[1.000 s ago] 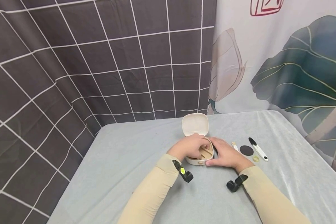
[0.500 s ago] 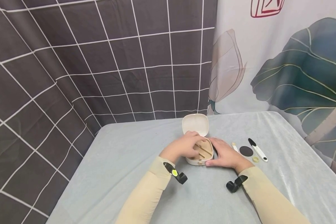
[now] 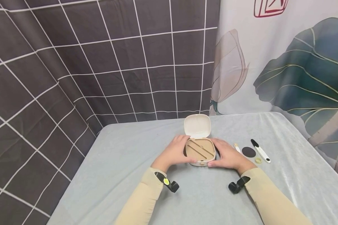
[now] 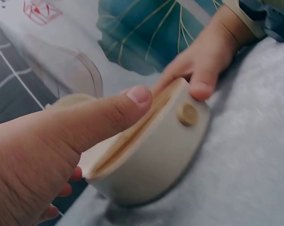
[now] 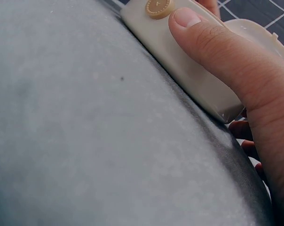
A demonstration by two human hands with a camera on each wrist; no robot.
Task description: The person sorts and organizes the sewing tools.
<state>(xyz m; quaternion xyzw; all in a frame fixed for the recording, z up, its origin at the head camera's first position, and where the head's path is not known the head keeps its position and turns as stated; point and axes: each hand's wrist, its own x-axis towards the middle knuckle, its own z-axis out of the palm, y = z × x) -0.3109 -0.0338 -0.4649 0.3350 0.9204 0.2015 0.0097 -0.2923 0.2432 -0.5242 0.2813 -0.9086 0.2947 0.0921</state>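
A cream hinged case [image 3: 196, 163] sits on the cloth with its lid [image 3: 197, 125] raised at the back. Inside it lies a tan insert [image 3: 197, 152] with two diagonal grooves, and a round tan button [image 5: 159, 7] marks its front. My right hand [image 3: 228, 155] grips the case's right side, its thumb on the front wall beside the button. On the opposite side, my left hand [image 3: 175, 152] holds the left wall, thumb toward the front corner. In the left wrist view the left thumb [image 4: 109, 112] overlaps the rim; the fingertips behind the case are mostly hidden.
Right of the case lie a black disc [image 3: 248, 152], a small yellow ring [image 3: 258, 160] and a slim white-handled tool [image 3: 262, 153] with a black tip. A small white and yellow piece [image 3: 236, 147] shows beside the right hand. A grid-patterned curtain [image 3: 124, 62] hangs behind the table.
My left hand has come out of the case's inside and moved left to its outer side, uncovering the tan insert. The right hand has stayed on the right side.
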